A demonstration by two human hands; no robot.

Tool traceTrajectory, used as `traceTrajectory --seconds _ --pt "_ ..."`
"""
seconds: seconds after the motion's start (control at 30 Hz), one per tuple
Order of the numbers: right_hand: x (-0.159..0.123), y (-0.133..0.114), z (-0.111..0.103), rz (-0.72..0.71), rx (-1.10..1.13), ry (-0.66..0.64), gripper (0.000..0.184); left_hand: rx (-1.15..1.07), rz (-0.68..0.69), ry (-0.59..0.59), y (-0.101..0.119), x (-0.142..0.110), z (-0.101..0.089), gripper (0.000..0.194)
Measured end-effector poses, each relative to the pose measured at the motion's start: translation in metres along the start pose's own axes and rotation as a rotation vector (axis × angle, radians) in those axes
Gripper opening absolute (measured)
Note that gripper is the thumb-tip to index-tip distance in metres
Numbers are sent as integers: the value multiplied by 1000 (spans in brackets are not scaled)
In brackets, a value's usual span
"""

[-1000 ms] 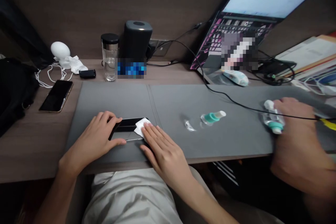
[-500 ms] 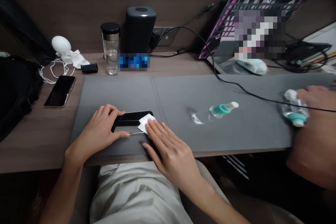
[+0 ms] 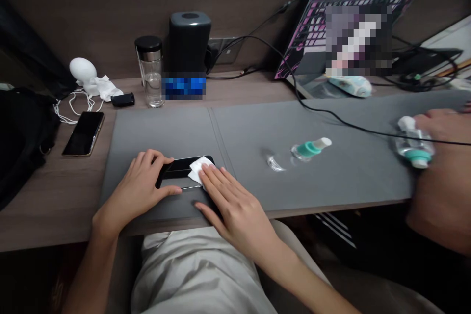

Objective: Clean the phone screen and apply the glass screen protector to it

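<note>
My left hand (image 3: pixel 136 189) grips the left end of a black smartphone (image 3: pixel 180 167) lying on the grey desk mat, with the thumb along its lower edge. My right hand (image 3: pixel 235 211) lies flat, pressing a white wipe (image 3: pixel 197 169) onto the phone's right part. To the right, a small clear bottle with a teal ring and white cap (image 3: pixel 309 150) lies on the mat, beside a curved transparent piece (image 3: pixel 275 163). Another person's hand (image 3: pixel 437 157) at the far right holds a similar bottle (image 3: pixel 414 149).
A black cable (image 3: pixel 349 122) crosses the grey desk mat (image 3: pixel 158 132). Beyond it stand a glass tumbler (image 3: pixel 149 76), a black cylindrical speaker (image 3: pixel 189 41) and an open laptop (image 3: pixel 324 10). A second phone (image 3: pixel 84 133) and a black bag (image 3: pixel 22 142) lie at left.
My right hand has slid the white wipe slightly left along the phone. The whole view has shifted as my head moved. The other person's hand stays around the bottle.
</note>
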State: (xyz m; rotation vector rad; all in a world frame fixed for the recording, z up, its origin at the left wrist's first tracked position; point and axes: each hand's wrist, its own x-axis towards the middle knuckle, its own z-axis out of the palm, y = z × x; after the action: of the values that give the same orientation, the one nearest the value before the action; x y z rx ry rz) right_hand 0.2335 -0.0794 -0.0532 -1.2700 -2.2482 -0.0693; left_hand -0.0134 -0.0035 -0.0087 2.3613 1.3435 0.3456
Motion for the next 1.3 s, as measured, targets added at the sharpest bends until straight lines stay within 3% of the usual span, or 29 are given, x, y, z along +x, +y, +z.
traceTrajectory --seconds 0.13,0.23,0.33,0.4,0.5,0.57,0.67,0.77,0.87,1.0,1.1,1.2,1.3 --pt "-13 2 -15 1 54 -45 71 -9 -8 2 1 0 0 60" --pt "-10 14 -28 -1 161 -99 64 -13 -12 -14 0 1 0 60" --pt "-3 25 -38 26 321 -73 64 -17 1 -14 -3 1 1 60" --pt "2 29 -39 160 495 -16 51 -24 5 -9 -4 0 1 61" --pt "12 31 -30 505 818 50 32 -33 1 -18 -6 0 2 63" --pt "18 32 -20 670 1004 82 36 -36 -3 -22 -6 0 2 64" --pt "22 37 -9 730 1182 137 47 -28 1 -18 -6 0 2 64" --pt "16 45 -7 711 1162 126 63 -18 19 -15 -6 0 3 63" --pt "4 54 -12 678 975 83 77 -24 21 -13 -6 0 3 62" --pt "-6 59 -21 569 545 70 68 -30 14 -24 -5 -1 2 62" --pt "-5 61 -25 360 180 162 63 -30 18 -19 -5 -1 2 62" --pt "-1 65 -23 119 183 18 64 -24 19 -4 -5 -1 2 61" --pt "1 72 -18 88 326 -141 68 -19 18 -2 -5 0 3 61"
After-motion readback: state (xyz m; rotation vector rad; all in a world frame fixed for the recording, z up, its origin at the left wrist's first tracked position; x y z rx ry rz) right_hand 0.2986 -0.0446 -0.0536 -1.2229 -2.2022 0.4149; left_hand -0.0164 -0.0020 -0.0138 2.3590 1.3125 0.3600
